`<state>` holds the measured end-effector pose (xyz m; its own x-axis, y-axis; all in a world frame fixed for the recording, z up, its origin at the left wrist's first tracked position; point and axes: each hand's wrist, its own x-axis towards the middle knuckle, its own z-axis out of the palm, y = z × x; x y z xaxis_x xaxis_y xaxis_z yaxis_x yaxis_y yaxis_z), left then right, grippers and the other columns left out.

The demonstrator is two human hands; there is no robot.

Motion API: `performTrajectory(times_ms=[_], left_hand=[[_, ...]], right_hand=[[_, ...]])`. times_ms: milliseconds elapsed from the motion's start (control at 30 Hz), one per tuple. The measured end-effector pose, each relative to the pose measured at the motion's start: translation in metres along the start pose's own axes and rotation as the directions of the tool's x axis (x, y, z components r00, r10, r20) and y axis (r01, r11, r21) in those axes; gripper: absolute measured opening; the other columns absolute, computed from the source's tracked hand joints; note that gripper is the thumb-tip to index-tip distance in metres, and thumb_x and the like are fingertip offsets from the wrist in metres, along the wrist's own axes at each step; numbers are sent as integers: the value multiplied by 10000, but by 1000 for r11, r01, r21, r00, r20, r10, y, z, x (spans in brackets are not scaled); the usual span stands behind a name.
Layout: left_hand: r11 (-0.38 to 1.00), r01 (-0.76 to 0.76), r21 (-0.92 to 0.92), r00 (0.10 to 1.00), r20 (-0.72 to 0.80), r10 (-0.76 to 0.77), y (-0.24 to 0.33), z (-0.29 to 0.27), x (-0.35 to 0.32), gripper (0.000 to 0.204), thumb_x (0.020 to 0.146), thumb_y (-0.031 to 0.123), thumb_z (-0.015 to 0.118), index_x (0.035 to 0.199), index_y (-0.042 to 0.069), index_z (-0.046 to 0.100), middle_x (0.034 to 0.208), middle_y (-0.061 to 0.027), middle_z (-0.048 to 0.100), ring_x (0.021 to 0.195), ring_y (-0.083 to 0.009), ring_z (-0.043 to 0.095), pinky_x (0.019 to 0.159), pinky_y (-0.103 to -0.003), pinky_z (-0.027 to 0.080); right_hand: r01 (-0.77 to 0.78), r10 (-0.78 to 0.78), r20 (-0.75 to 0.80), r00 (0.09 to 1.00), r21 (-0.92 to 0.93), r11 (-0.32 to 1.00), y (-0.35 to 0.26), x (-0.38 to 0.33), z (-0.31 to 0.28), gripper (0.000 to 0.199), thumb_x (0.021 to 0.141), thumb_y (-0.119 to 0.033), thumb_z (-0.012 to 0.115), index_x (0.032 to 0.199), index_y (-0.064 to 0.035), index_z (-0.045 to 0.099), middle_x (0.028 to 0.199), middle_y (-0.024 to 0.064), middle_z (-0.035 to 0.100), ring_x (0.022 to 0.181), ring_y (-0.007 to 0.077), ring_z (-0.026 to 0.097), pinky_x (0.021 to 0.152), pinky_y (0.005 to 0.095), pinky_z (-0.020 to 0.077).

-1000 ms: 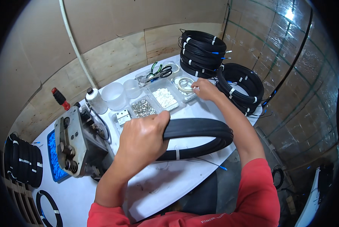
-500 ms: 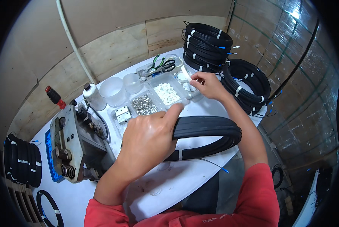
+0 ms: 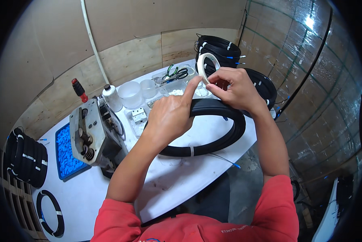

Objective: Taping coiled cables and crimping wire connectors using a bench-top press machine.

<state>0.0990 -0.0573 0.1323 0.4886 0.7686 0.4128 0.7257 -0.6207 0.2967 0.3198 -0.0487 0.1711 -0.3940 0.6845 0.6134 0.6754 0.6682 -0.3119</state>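
Note:
My left hand (image 3: 171, 115) is closed around the upper left part of a coil of black cable (image 3: 238, 127), its index finger reaching toward the tape. The coil is tilted above the white table; a white band (image 3: 192, 151) wraps its lower side, and a thin end with a blue tip sticks out to the lower right. Just above the coil, my right hand (image 3: 239, 88) pinches a roll of white tape (image 3: 202, 69), which stands on edge between both hands. Where the left index finger and the tape meet, I cannot tell whether they touch.
At left stands a metal bench machine (image 3: 94, 125), beside a blue tray (image 3: 70, 176) of small blue pieces. A white bottle (image 3: 112, 98), clear cups (image 3: 129, 94) and scissors (image 3: 181, 74) are behind. Stacked cable coils (image 3: 219, 44) rise at back right; a smaller coil (image 3: 60, 222) lies front left.
My right hand has lifted the tape roll out of the parts containers and brought it close to the left hand. The left hand and coil have risen a little.

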Motion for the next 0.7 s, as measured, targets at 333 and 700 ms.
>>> performTrajectory(times_ms=[333,700], left_hand=[[999,-37,-17,999,-1,37,7,-4,-10,757,778,86,705,1451,216,384,702,-210,669,697,-468,656,642,-563,498],[998,-61,-14,998,-10,61,0,5,-9,714,789,73,685,1417,213,376,736,-221,686,699,-459,674,639,-559,518]], right_hand=[[-64,65,-15,998,51,997,-10,-18,8,161,846,-97,781,928,33,730,804,108,709,690,162,688,636,279,542],[-132,133,-9,991,110,985,-8,-18,11,176,861,-118,784,928,35,730,802,103,708,701,140,670,654,285,540]])
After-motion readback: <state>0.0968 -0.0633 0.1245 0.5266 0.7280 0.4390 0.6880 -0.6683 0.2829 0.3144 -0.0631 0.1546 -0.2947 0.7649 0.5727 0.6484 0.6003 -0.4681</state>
